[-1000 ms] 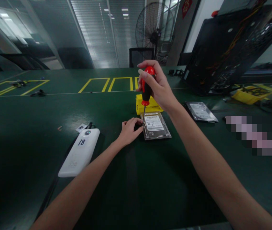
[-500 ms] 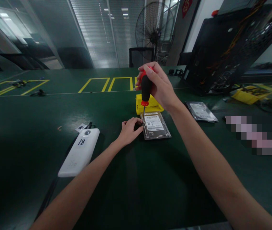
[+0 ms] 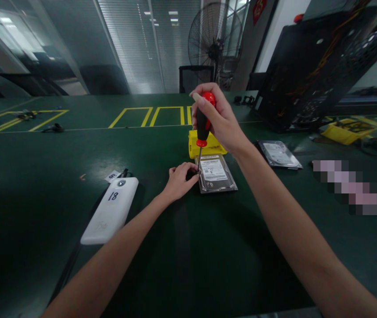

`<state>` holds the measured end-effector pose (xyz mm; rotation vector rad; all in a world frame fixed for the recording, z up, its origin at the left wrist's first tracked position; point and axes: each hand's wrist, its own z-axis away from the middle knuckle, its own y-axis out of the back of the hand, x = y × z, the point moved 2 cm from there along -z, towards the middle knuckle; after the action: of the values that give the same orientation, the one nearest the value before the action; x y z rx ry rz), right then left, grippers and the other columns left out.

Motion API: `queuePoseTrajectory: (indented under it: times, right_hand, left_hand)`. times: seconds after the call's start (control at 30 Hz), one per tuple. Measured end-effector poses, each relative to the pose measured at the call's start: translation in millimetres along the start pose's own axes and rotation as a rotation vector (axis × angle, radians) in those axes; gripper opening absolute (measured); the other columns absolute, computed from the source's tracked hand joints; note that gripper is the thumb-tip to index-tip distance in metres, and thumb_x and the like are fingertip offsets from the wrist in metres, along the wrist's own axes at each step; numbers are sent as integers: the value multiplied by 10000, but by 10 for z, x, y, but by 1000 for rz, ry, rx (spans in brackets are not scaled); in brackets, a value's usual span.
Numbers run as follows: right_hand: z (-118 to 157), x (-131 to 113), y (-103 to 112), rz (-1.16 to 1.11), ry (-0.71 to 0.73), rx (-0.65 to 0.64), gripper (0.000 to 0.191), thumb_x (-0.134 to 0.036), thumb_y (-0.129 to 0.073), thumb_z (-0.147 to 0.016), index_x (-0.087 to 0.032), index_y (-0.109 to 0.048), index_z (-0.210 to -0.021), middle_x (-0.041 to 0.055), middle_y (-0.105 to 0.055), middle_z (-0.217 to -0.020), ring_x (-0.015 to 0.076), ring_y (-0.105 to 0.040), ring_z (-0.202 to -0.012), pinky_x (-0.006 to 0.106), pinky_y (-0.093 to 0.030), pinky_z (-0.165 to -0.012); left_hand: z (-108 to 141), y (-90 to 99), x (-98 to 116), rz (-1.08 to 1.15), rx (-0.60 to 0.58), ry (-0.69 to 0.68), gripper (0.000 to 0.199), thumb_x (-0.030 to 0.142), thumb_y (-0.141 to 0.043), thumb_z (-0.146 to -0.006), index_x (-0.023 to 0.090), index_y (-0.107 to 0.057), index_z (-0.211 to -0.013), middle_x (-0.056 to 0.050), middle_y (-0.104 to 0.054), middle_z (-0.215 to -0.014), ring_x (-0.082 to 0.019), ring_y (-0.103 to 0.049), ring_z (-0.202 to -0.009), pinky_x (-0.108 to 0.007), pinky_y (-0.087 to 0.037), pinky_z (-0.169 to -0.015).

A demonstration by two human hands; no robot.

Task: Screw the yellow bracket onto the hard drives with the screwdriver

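Note:
A hard drive [image 3: 215, 174] with a white label lies flat on the green table. Its far edge meets a yellow plastic piece [image 3: 193, 143]. My right hand [image 3: 219, 112] is closed around the red-and-black handle of a screwdriver [image 3: 203, 126], held nearly upright. The shaft points down to the drive's left edge. There my left hand [image 3: 180, 180] rests on the table, thumb and fingertips drawn together on either side of the screwdriver tip and against the drive's edge. Whatever lies between those fingers is too small to make out.
To the left lies a white phone-like device [image 3: 110, 216] marked 18, with a dark cable. A second hard drive [image 3: 280, 154] sits on the right. Beyond it stand a black computer case [image 3: 291, 79] and a yellow tray [image 3: 344, 134] of dark parts. A blurred-out patch covers the far right.
My right hand has turned on the screwdriver handle, its fingers shifting so that more of the red top shows. My left hand and the hard drive have stayed in place.

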<state>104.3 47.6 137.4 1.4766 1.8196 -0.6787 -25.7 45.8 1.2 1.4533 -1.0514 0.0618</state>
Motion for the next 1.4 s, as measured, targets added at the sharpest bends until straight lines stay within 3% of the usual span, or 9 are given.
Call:
queuePoseTrajectory:
  times: [0.17, 0.5, 0.87, 1.17, 1.4]
  right_hand:
    - [4, -5, -11, -63, 5, -33, 314, -531, -401, -848, -244, -499, -926, -12, -496, -746, 90, -521, -624, 226, -474, -577]
    - [-33, 80, 43, -72, 15, -35, 339, -517, -507, -799, -204, -463, -923, 8, -540, -861, 80, -564, -724, 213, -511, -695]
    - [-12, 32, 21, -52, 62, -47, 203, -412, -493, -841, -234, -433, -920, -23, -515, -762, 74, -538, -600, 222, -512, -599]
    - [-6, 48, 63, -49, 45, -48, 310, -481, -383, -875, -239, -464, -1051, -2, -493, -773, 96, -529, -619, 276, -529, -651]
    - [-25, 63, 69, 11, -7, -13, 329, -532, -477, -809, -244, -468, -969, -4, -522, -827, 85, -546, -703, 207, -512, -653]
  left_hand:
    - [5, 0, 6, 1, -3, 5, 197, 337, -461, -834, 225, -494, -993, -14, -585, -1041, -205, -522, -1015, -427, -271, -938]
    - [-2, -18, -24, 5, 4, -4, 202, 340, -466, -835, 232, -495, -1003, -4, -582, -1044, -200, -516, -1013, -421, -269, -921]
    - [0, -3, -7, 2, -9, 9, 208, 339, -462, -839, 226, -497, -1009, -16, -583, -1055, -203, -519, -1014, -428, -270, -930]
    - [-1, -12, -15, 2, -11, 4, 214, 346, -456, -840, 224, -497, -1011, -14, -583, -1054, -203, -517, -1022, -433, -262, -939]
    - [-2, -5, -7, 3, -4, 3, 209, 335, -463, -833, 223, -497, -1005, -19, -585, -1053, -200, -519, -1016, -428, -271, -931]
